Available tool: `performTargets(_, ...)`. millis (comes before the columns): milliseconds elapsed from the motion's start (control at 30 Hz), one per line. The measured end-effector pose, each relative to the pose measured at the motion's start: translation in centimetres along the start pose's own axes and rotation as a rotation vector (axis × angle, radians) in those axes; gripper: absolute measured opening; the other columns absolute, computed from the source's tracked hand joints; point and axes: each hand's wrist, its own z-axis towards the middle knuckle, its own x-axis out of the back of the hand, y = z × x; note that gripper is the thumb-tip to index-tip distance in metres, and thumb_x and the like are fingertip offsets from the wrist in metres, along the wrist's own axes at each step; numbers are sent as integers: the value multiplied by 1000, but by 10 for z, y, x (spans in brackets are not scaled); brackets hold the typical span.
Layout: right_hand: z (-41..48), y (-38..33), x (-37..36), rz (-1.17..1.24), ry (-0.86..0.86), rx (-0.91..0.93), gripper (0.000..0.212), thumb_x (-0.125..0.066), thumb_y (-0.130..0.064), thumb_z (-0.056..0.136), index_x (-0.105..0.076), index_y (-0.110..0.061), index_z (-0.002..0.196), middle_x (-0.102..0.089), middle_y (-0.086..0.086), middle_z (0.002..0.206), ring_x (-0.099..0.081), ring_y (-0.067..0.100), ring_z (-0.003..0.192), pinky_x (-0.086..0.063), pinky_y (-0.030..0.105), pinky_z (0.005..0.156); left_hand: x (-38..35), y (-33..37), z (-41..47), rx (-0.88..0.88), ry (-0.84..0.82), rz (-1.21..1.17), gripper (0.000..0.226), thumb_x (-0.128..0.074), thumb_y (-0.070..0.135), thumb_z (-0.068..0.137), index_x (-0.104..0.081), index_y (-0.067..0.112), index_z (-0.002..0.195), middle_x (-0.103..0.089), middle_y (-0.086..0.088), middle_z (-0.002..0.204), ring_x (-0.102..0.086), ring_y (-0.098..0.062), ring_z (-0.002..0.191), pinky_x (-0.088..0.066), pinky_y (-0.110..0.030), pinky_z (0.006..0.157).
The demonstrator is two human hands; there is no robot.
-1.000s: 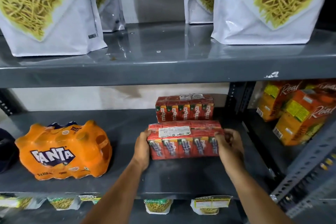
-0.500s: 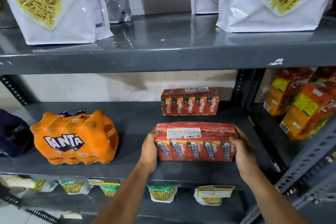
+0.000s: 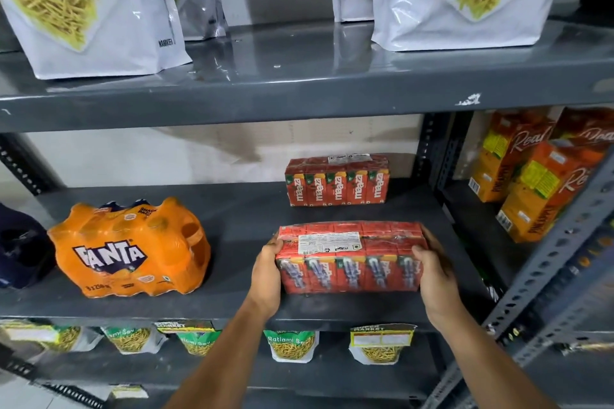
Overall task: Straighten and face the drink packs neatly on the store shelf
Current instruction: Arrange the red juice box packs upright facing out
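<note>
1. Grey metal store shelf (image 3: pixel 232 295) — mid tier holds the drink packs, w/ white sev pouches (image 3: pixel 99 10) on the tier above.
2. Left hand (image 3: pixel 265 276) and right hand (image 3: pixel 435 272) clamp the ends of the front red carton pack (image 3: pixel 349 259), near the shelf's front edge; its front print is blurred.
3. Maaza carton pack (image 3: pixel 337 181) stands behind it, apart, label facing out.
4. Fanta bottle pack (image 3: pixel 129 249) sits well left, slightly angled.
5. Real juice cartons (image 3: pixel 538 176) — next bay, right.

Bare shelf (image 3: pixel 239 236) between Fanta pack (image 3: pixel 129 249), cartons (image 3: pixel 349 259)
</note>
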Motion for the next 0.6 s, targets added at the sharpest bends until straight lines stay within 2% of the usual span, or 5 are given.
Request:
performTargets(133,-3,1,3,-7,2,-9,37,-44,-7,95,-65,-37,105,-71,-6,99,-71,1,82,-53,14,58,2,-1,-3,0,-19,-11,52,-45,44,86,-66,10,118,-78,-16,107,-75,-32,98,-56,-51,92)
performTargets(367,-5,5,5,7,3,-24,35,-42,-9,97,-58,-25,124,-68,3,108,-72,-1,80,-53,14,58,6,-6,-5,-4,-48,2,49,-43,44,91,-63,12,122,-78,-16,110,-74,-32,101,-57,-48,89)
performTargets(500,-7,5,3,-15,13,-36,34,-43,-12,98,-56,-25,126,-67,8,111,-72,13,89,-54,15,56,5,-3,-8,-24,-56,47,48,-43,45,93,-63,13,122,-78,-13,108,-75,-30,100,-58,-44,84)
performTargets(567,-10,-1,0,-83,51,-17,36,-44,-15,97,-53,-32,127,-62,12,124,-68,17,99,-58,24,66,4,0,-12,-48,-33,105,45,-45,48,95,-65,16,120,-80,-10,104,-76,-26,97,-59,-41,84)
performTargets(600,-13,-6,-2,-181,83,49,40,-44,-19,95,-50,-31,133,-57,14,133,-65,23,109,-59,36,79,5,1,-16,-76,-13,152,44,-46,51,96,-64,19,120,-80,-5,104,-76,-19,95,-60,-33,79)
